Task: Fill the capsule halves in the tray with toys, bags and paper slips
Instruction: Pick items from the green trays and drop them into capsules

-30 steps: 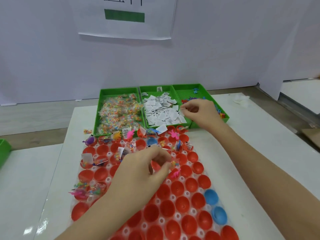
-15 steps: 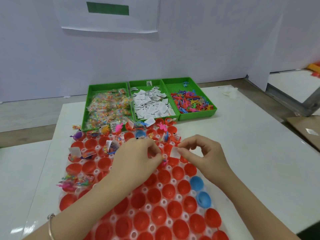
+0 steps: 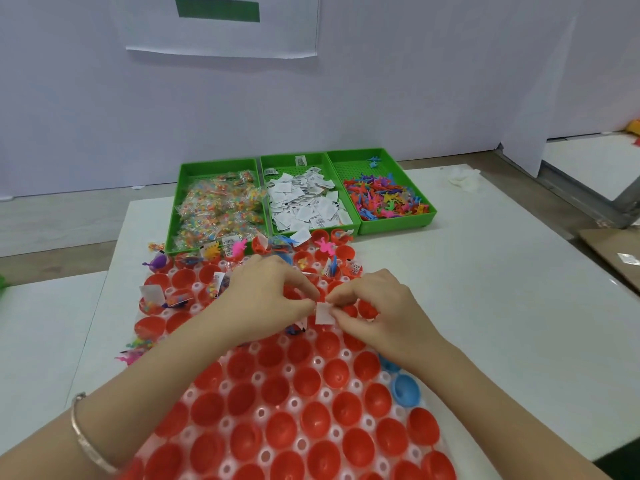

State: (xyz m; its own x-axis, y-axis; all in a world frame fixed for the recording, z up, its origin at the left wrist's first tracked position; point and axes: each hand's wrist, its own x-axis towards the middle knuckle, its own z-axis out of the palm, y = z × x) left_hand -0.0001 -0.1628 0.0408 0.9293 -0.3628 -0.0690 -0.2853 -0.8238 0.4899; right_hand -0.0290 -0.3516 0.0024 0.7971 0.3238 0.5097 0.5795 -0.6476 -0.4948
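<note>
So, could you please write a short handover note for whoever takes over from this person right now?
Right-hand grip: pinches a paper slip over the tray's middle rows.
Left-hand grip: fingertips curled at the same slip's left edge, seemingly pinching it too.
Supplies: bags, spare slips and toys lie in three green bins beyond the tray.
Done: several far-row halves hold toys, bags or slips.
Left: the near red halves and two blue halves on the right are empty. The slip in hand is not yet dropped in.
</note>
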